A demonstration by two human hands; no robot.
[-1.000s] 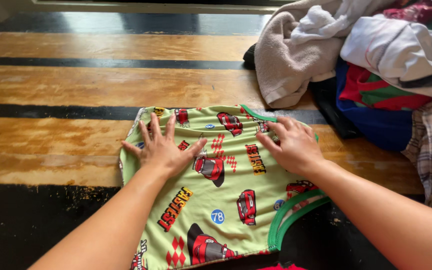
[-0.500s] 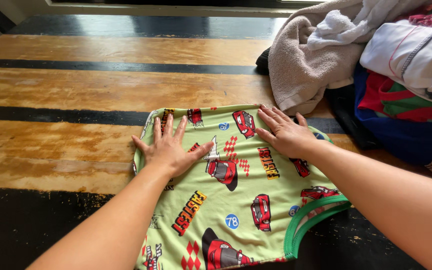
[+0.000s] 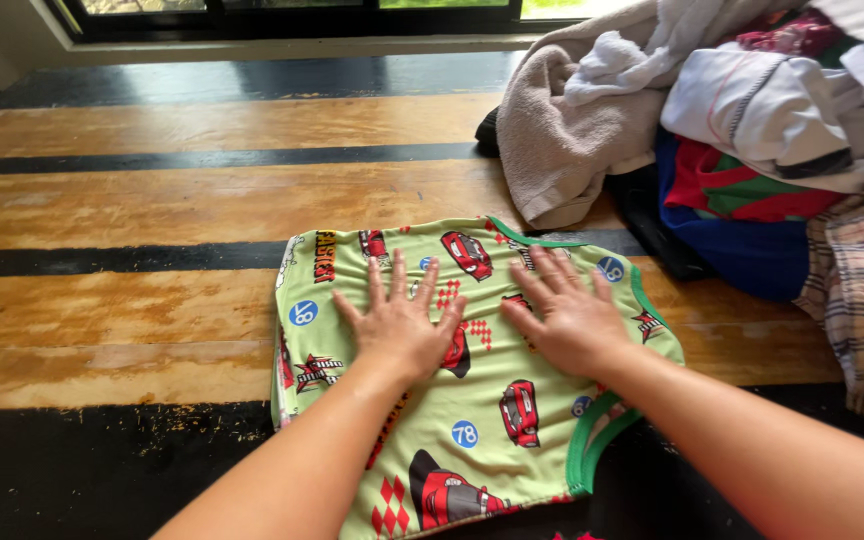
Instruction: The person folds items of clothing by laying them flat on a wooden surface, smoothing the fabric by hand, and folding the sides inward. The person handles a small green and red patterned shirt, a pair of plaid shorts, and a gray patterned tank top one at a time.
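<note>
Striped wood floor (image 3: 132,200), window frame (image 3: 282,15) at top. I see left hand (image 3: 399,322) & right hand (image 3: 564,318) flat, fingers spread, gripping nothing, on green car-print shirt (image 3: 472,420); laundry pile (image 3: 732,130) top right.

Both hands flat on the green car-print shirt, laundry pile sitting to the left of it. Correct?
Not quite. The head view shows the laundry pile to the right of the green car-print shirt, not the left. The rest holds: the left hand and right hand both lie flat on the shirt.
</note>
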